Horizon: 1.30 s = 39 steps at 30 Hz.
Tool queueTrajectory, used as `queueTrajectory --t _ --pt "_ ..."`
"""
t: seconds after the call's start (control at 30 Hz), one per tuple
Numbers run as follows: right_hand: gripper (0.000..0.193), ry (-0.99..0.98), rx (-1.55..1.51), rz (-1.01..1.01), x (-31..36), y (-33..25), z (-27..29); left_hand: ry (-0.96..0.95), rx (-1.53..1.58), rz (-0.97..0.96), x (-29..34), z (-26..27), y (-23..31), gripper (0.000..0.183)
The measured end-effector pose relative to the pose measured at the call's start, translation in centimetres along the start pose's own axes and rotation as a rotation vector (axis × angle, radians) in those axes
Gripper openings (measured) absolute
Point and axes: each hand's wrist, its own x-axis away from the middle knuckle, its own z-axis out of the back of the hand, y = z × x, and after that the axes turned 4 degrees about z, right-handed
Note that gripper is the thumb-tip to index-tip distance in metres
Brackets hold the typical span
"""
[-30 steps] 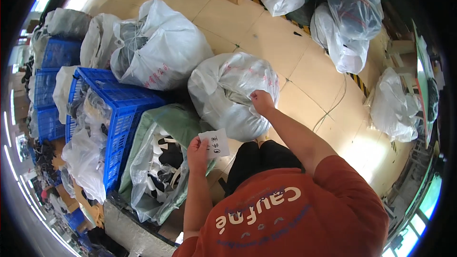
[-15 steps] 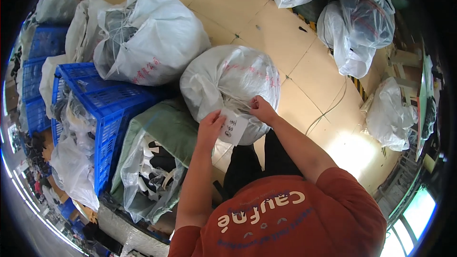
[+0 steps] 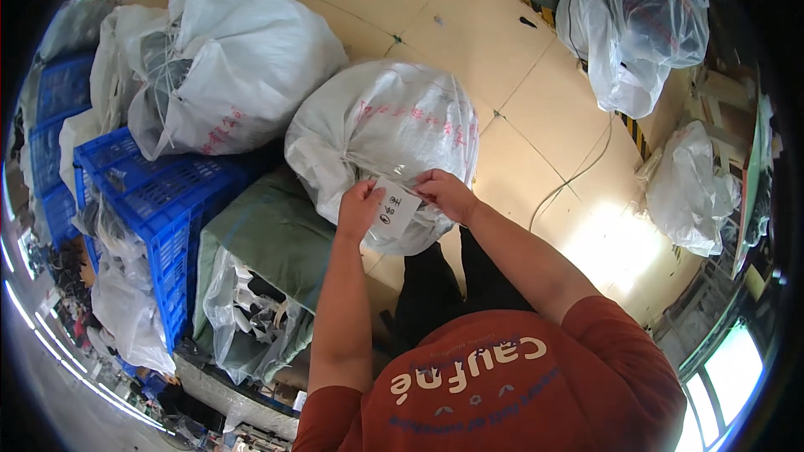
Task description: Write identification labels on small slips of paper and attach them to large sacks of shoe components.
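Holding: a white slip [image 3: 394, 208] is being pinched at its left edge by the left hand [image 3: 360, 209], fingers pressed together on it.
Right hand [image 3: 444, 194]: the slip's upper right corner is being nipped by the fingertips, closed on the paper.
Slip: it is being kept flat against the front of the white sack [image 3: 385, 146], just above the person's knees; dark marks are showing on its face.
Doing it well: judged from the grip, the slip is best being held taut between both hands and pressed onto a smooth part of the sack, not over a fold.
Edges: the sack is being crowded on the left by a green bag [image 3: 272, 238] and a blue crate [image 3: 155, 201], both touching or nearly so.
Behind: a second white sack [image 3: 230, 75] is lying just beyond the crate.
Open room: bare tiled floor [image 3: 536, 109] is being left free to the right, crossed only by a thin cable [image 3: 578, 177].
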Motion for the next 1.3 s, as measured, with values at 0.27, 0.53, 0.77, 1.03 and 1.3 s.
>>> queueTrajectory --t 0.27,0.53,0.77,1.03,1.3 --pt "0.016 0.216 0.182 0.121 -0.2 0.2 -1.6 0.003 -0.045 0.006 -0.7 -0.5 -0.3 0.017" --pt "0.018 0.342 0.281 0.131 0.0 0.3 -2.6 0.13 -0.267 -0.113 -0.6 -0.7 -0.6 0.02" --pt "0.017 0.373 0.26 0.136 -0.2 0.5 -2.5 0.22 -0.37 -0.07 -0.7 -0.9 -0.5 0.02" --pt "0.017 0.375 0.224 0.164 -0.4 1.4 -1.8 0.238 -0.489 -0.09 0.0 -1.0 0.4 0.024" --pt "0.016 0.353 0.233 0.177 -0.7 2.0 -2.1 0.211 -0.221 -0.167 1.7 0.6 -1.0 0.029"
